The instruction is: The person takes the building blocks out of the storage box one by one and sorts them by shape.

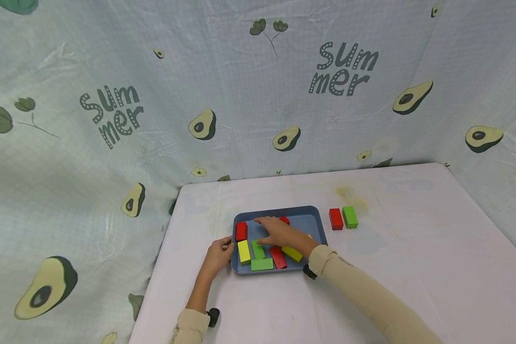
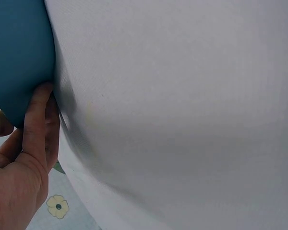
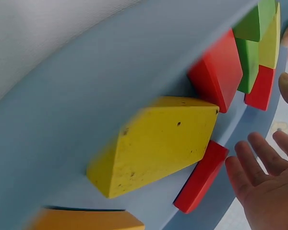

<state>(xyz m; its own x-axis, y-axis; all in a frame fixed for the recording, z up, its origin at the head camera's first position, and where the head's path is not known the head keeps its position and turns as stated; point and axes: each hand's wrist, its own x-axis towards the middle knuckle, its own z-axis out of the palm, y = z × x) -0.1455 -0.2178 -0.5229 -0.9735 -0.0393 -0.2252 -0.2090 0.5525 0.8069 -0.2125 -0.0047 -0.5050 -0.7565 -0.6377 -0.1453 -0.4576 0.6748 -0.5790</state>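
A blue-grey tray (image 1: 279, 273) holds red, green and yellow blocks. At its left end my left hand (image 1: 217, 255) grips the edge; in the left wrist view, fingers (image 2: 36, 120) lie against the outer wall, the thumb near the rim. My right hand (image 1: 279, 232) hovers over the tray, thumb and fingers spread, holding nothing. Below it lies a green block (image 1: 258, 249), beside a yellow block (image 1: 243, 252) and a red block (image 1: 278, 257). In the right wrist view a large yellow block (image 3: 163, 146) is nearest the camera, with a narrow red block (image 3: 201, 177) beside it.
Outside the tray, to its right, a red block (image 1: 336, 219) and a green block (image 1: 350, 217) stand side by side on the white table (image 1: 395, 267). A printed cloth (image 1: 241, 71) hangs behind the table.
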